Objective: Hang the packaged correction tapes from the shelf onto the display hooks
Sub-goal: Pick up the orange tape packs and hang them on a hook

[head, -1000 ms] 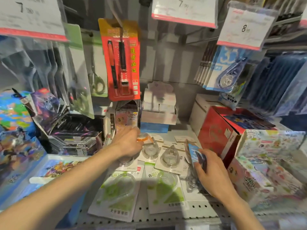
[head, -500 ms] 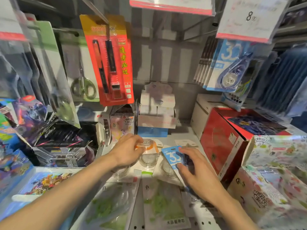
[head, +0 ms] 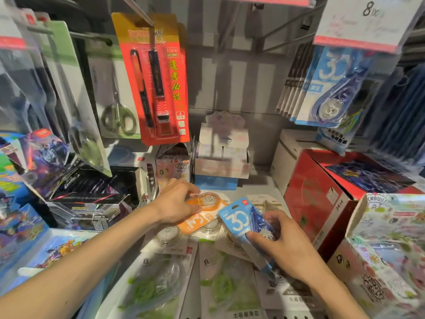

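- Your left hand (head: 178,204) is closed on the orange tape (head: 204,211), fingers pinching its edge — the pack is tilted just above the clear packs on the shelf (head: 257,192).
- Your right hand (head: 285,246) grips the blue tape (head: 239,221) at 3 o'clock of the orange one, thumb on the blister, card end pointing to 10 o'clock.
- Matching blue packs (head: 331,88) hang on a hook at 1 o'clock, under the price tag (head: 358,21).
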